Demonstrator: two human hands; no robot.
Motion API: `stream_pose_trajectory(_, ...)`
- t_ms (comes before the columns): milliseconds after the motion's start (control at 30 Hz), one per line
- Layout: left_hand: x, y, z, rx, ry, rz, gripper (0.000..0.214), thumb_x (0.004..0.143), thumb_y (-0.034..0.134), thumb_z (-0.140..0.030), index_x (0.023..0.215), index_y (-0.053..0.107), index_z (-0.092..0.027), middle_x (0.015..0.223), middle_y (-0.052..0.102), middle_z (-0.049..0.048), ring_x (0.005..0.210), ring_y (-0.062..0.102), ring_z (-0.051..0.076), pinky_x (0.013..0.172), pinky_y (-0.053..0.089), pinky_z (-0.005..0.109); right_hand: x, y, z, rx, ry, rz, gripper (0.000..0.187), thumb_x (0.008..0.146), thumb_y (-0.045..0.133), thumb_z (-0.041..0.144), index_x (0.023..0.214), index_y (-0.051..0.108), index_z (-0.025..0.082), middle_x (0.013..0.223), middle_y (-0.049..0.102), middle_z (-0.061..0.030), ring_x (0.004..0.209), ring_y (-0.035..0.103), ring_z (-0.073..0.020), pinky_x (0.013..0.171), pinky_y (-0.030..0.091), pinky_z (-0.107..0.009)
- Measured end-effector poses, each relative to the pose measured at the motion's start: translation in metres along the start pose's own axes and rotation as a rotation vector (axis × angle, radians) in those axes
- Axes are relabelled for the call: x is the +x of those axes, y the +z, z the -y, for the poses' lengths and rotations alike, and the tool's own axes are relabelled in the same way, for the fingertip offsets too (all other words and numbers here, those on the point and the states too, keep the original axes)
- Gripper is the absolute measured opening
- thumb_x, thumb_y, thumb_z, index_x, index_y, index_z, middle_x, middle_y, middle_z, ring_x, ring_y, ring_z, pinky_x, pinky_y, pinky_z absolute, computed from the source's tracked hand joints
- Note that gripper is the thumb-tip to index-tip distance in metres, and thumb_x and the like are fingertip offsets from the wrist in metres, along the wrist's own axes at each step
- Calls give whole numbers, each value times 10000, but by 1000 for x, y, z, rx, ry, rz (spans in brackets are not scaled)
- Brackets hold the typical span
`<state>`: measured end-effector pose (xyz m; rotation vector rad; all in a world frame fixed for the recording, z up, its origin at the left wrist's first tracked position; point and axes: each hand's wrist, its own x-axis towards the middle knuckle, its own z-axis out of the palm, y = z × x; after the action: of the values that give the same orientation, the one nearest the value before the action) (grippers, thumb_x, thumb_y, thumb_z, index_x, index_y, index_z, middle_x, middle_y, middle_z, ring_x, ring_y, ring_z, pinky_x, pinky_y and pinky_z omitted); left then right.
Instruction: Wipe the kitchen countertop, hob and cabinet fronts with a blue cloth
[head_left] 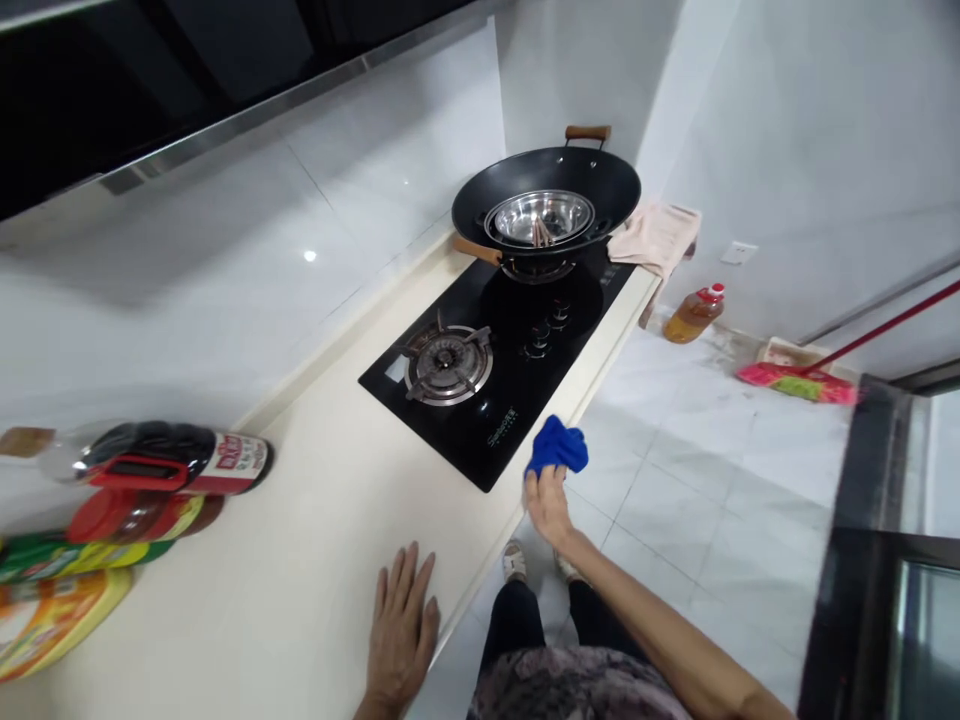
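Far left: large clear plastic bottle of dark liquid with red handle (165, 455), lying sideways in view, on or over the cream smooth countertop (300, 510). Next, left hand (401, 630): palm down on the counter, fingers a bit spread, holding nothing. Then the black glass gas hob (514, 395), its near corner close to the right hand (549, 505). That hand has fingers curled on the near end of the crumpled bright-blue fabric cloth (557, 447); thumb placement unclear. Cloth sits at the counter's front edge, just beside the hob, its right part showing against the pale tiled floor (667, 500). Probably light, soft, limp, not fragile; wetness can't be told. Best taken by a bunched fold, fingers flat over it. Bunched, so no firm long axis; the loose end points away from the fingertips, up and rightward in view.
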<state>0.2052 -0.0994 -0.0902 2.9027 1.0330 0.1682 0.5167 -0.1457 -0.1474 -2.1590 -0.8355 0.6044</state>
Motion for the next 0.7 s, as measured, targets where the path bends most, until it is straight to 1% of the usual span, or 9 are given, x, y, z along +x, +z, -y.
stream_pose_trajectory(67,1,0,0,1,-9,19,591,997,394,-210,1577,280,-231,1656,265,106,1551,202,257,1296,168,526,19,-3,0,24,72,-42,406,1019,260,371,1230,500,120,1199,487,-195,976,599,-289,884,531,-493)
stream_pose_trajectory(133,1,-2,0,-7,-13,30,588,999,392,-212,1577,281,-233,1653,269,110,1551,203,264,1289,188,543,29,-9,0,42,104,-72,427,1011,269,390,1261,477,114,1245,454,-216,1001,588,-295,903,520,-489)
stream_pose_trajectory(233,1,-4,-1,-28,-17,26,584,1000,391,-202,1574,287,-229,1653,270,108,1554,190,266,1285,195,557,35,-15,0,62,116,-108,434,1001,301,394,1314,462,139,1336,415,-217,1087,571,-295,938,508,-457)
stream_pose_trajectory(300,2,-3,-1,-31,-8,11,585,998,402,-198,1572,293,-222,1654,271,104,1558,176,268,1284,194,563,37,-16,2,67,128,-126,443,1001,319,391,1340,466,146,1345,435,-201,1093,580,-279,939,512,-423)
stream_pose_trajectory(433,5,5,1,-11,27,-38,597,994,414,-198,1576,281,-205,1642,289,129,1553,192,296,1265,220,597,33,-6,15,67,168,-191,448,998,354,342,1379,482,142,1351,475,-184,1103,597,-264,953,514,-400)
stream_pose_trajectory(500,6,10,3,4,45,-58,611,998,404,-196,1588,244,-201,1634,296,152,1546,208,322,1238,254,628,16,8,28,69,190,-233,437,991,369,300,1371,504,133,1380,468,-192,1146,586,-266,978,509,-401)
stream_pose_trajectory(567,7,14,4,11,72,-74,629,1003,397,-200,1600,196,-198,1630,293,175,1541,212,352,1208,280,664,-18,31,42,74,211,-269,412,980,398,269,1337,544,124,1383,487,-193,1204,564,-263,1012,499,-393)
stream_pose_trajectory(667,9,14,6,-5,118,-108,646,1007,391,-214,1606,151,-190,1623,284,210,1537,200,388,1179,283,711,-97,83,63,79,192,-289,337,949,463,245,1205,649,126,1272,596,-175,1271,539,-271,1069,477,-413)
stream_pose_trajectory(700,11,13,6,-8,136,-123,649,1008,389,-221,1607,144,-189,1620,283,220,1535,200,397,1172,282,724,-126,102,69,70,100,-260,312,946,467,249,1131,688,129,1213,636,-177,1269,546,-287,1078,470,-452)
